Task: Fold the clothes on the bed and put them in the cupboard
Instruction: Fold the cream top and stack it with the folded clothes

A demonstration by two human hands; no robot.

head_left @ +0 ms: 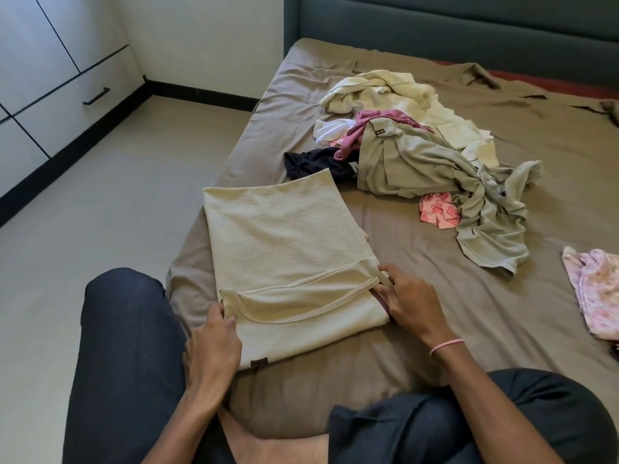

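Knees (134,363) in dark trousers nearest, at the near edge of the bed (435,346). Just beyond, cream top (284,242) folded flat along the left edge. Left hand (214,339) pinching its near left side, fingers curled; right hand (408,303) gripping its right hem, fingers bent round the cloth. Heap of clothes (418,142) farther up toward the headboard; pink garment (593,296) at the right edge. Cupboard (50,61) across the floor, left.
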